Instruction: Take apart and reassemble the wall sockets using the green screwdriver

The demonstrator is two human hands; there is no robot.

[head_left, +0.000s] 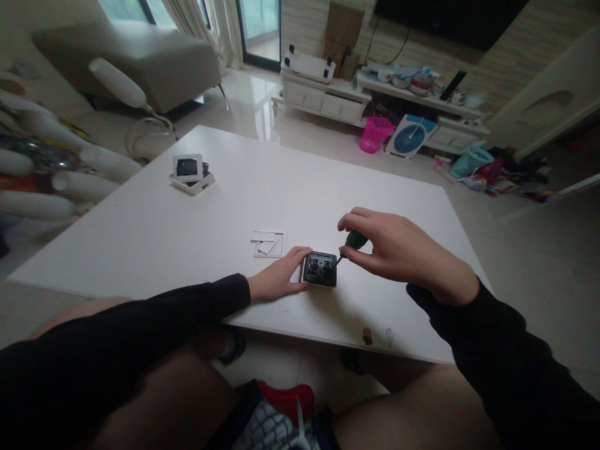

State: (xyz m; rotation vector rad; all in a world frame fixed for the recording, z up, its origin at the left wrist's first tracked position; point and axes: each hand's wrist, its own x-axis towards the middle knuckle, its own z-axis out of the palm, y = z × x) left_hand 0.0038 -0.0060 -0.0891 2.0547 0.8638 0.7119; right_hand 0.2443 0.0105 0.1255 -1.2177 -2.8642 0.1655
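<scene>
My left hand [276, 275] lies on the white table and grips the left edge of a small square wall switch [320, 270], whose black inner side faces up. In my right hand [400, 244] is a screwdriver with a dark green handle [355, 240]. Its shaft slants down to the left, and the tip meets the right part of the switch. Just beyond my left hand lies a white frame [282, 245] with thin white plates [263, 237] on it.
Stacked square switch parts [190, 172] sit at the table's far left. Two small items, one of them yellowish-brown [367, 336], lie by the near edge of the white table [300, 181]. Across the floor are a pink basket [376, 132] and a blue fan [409, 136].
</scene>
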